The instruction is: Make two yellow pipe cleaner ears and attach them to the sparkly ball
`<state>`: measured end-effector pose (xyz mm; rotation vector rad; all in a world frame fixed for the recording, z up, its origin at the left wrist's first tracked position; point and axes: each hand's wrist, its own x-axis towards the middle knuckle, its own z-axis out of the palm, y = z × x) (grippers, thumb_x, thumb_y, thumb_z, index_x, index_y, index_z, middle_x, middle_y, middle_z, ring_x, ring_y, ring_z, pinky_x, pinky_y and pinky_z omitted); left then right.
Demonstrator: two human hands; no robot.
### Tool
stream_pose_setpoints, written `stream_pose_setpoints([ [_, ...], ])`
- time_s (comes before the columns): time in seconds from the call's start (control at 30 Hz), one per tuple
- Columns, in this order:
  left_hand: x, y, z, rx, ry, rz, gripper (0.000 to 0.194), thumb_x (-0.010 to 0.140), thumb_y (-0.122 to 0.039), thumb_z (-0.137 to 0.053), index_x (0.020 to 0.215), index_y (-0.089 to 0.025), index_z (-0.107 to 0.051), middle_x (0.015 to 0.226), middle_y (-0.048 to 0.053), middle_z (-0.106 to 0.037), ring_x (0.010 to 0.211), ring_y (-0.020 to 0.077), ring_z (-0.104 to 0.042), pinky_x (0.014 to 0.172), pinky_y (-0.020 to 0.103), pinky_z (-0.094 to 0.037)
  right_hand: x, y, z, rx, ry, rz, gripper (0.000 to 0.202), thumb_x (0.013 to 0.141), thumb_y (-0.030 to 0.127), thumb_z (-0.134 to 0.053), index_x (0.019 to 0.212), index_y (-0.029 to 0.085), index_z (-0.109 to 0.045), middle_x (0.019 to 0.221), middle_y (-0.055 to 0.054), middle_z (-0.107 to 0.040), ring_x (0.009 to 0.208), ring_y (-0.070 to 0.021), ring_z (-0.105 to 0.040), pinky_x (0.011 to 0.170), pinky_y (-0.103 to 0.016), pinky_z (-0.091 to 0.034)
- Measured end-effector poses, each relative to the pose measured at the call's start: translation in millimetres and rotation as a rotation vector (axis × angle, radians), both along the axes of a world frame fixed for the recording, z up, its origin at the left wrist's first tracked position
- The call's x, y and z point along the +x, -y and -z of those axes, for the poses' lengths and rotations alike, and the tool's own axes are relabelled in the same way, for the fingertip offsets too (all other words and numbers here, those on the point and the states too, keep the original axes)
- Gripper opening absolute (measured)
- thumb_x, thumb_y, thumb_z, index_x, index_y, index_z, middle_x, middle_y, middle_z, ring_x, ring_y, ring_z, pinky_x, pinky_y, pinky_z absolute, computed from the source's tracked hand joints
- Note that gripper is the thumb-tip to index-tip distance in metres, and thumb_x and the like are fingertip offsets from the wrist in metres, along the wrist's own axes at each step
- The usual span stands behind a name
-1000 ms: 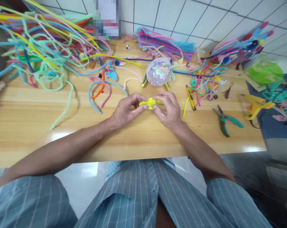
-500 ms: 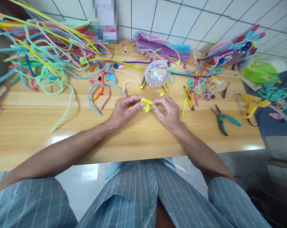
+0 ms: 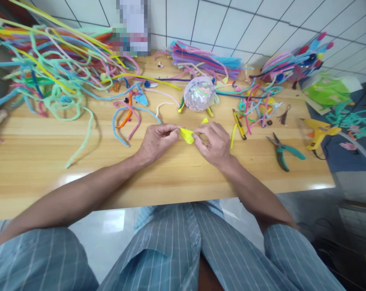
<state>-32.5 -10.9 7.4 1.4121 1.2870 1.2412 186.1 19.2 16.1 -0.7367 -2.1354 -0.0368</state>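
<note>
Between my two hands is a small yellow pipe-cleaner piece (image 3: 187, 136), bent into a flat, ribbed shape. My left hand (image 3: 159, 141) pinches its left end between thumb and forefinger. On its right edge the thumb and fingers of my right hand (image 3: 213, 141) are closed. Another bit of yellow (image 3: 205, 120) shows just behind my right hand; whether it joins the held piece I cannot tell. Beyond the hands stands a clear ball with shiny flakes inside (image 3: 199, 94), ringed in pale purple, with yellow-and-green legs beneath it.
Pliers (image 3: 284, 151), a yellow glue gun (image 3: 319, 131) and a yellow utility knife (image 3: 239, 124) lie to the right. Tangled pipe cleaners (image 3: 61, 89) cover the left of the wooden table (image 3: 170, 182). A pipe-cleaner bundle (image 3: 204, 58) lies along the tiled wall.
The yellow piece has turned between my fingers, so its broad ribbed face now shows more. Both hands have stayed nearly in place, and the view has shifted slightly.
</note>
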Motion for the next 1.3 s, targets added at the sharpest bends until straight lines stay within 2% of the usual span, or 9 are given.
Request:
stream_pose_setpoints([
  [0.13,1.2,0.4,-2.7,0.025,-0.095,0.024,0.032,0.090,-0.042,-0.068,0.084,-0.016,-0.086,0.066,0.001,-0.072,0.057,0.0112,-0.054,0.055,0.022,-0.040,0.1,3.3,-5.3,0.057,0.073,0.018,0.008,0.104,0.020,-0.065,0.099,0.025,-0.069,0.093,-0.004,-0.078,0.087,-0.0220,-0.071,0.080,-0.039,-0.053],
  [0.4,0.3,5.4,-9.1,0.079,-0.292,0.099,0.029,0.089,-0.035,-0.063,0.077,-0.015,-0.081,0.066,0.002,-0.073,0.060,0.0128,-0.058,0.060,0.024,-0.041,-9.7,11.2,-13.0,0.216,0.199,-0.002,0.015,0.101,0.017,-0.066,0.089,0.026,-0.065,0.086,-0.001,-0.077,0.081,-0.0196,-0.069,0.077,-0.038,-0.049],
  [0.5,-1.0,5.0,-11.4,0.042,-0.232,0.153,0.030,0.091,-0.039,-0.066,0.080,-0.015,-0.081,0.070,0.003,-0.074,0.064,0.0144,-0.061,0.064,0.025,-0.045,-10.9,11.6,-14.6,0.073,0.157,0.034,0.016,0.101,0.022,-0.065,0.086,0.027,-0.065,0.083,-0.002,-0.076,0.080,-0.0217,-0.069,0.076,-0.040,-0.051],
  [0.63,0.8,2.7,-12.7,-0.066,0.042,0.247,0.045,0.089,-0.062,-0.076,0.088,-0.017,-0.080,0.085,0.005,-0.078,0.080,0.0194,-0.068,0.075,0.028,-0.052,-8.4,10.5,-19.5,-0.166,-0.046,0.080,0.015,0.101,0.025,-0.063,0.086,0.027,-0.065,0.080,-0.002,-0.073,0.080,-0.0227,-0.069,0.077,-0.041,-0.054],
  [0.7,2.3,2.2,-11.1,-0.107,0.087,0.285,0.050,0.086,-0.067,-0.079,0.082,-0.018,-0.075,0.079,0.003,-0.073,0.077,0.0184,-0.064,0.073,0.027,-0.051,-6.9,9.8,-22.0,-0.226,-0.120,0.099,0.016,0.101,0.026,-0.062,0.085,0.026,-0.064,0.077,-0.001,-0.071,0.076,-0.0206,-0.067,0.075,-0.039,-0.054],
  [0.9,1.4,1.4,-3.4,-0.175,0.002,0.245,0.050,0.092,-0.059,-0.071,0.064,-0.019,-0.063,0.062,-0.001,-0.056,0.061,0.0130,-0.048,0.062,0.026,-0.039,12.4,-1.5,-31.6,-0.335,0.017,0.078,0.013,0.099,0.037,-0.073,0.102,0.024,-0.070,0.096,-0.004,-0.079,0.090,-0.0221,-0.073,0.084,-0.038,-0.057],
  [1.0,0.0,0.0,-3.2,-0.199,-0.003,0.218,0.047,0.092,-0.056,-0.069,0.063,-0.020,-0.063,0.061,0.000,-0.058,0.059,0.0138,-0.048,0.059,0.027,-0.037,48.1,-16.7,-36.2,-0.356,0.114,0.181,0.012,0.099,0.035,-0.074,0.104,0.024,-0.072,0.101,-0.005,-0.080,0.093,-0.0232,-0.074,0.087,-0.040,-0.058],
  [1.13,-0.6,-1.4,-3.7,-0.199,0.007,0.218,0.047,0.089,-0.058,-0.073,0.062,-0.021,-0.063,0.060,0.000,-0.057,0.059,0.0147,-0.049,0.058,0.027,-0.038,136.9,-26.1,-32.5,-0.275,0.175,0.473,0.020,0.105,0.042,-0.067,0.109,0.024,-0.074,0.107,-0.012,-0.081,0.101,-0.0257,-0.074,0.096,-0.046,-0.059],
  [1.3,1.6,0.2,-2.7,-0.209,0.015,0.225,0.051,0.086,-0.063,-0.077,0.063,-0.020,-0.064,0.060,-0.002,-0.055,0.058,0.0133,-0.046,0.057,0.027,-0.036,263.4,8.8,-0.7,-0.400,0.359,0.933,0.063,0.093,0.058,-0.073,0.134,0.009,-0.066,0.145,-0.031,-0.068,0.140,-0.0424,-0.061,0.120,-0.061,-0.047],
])
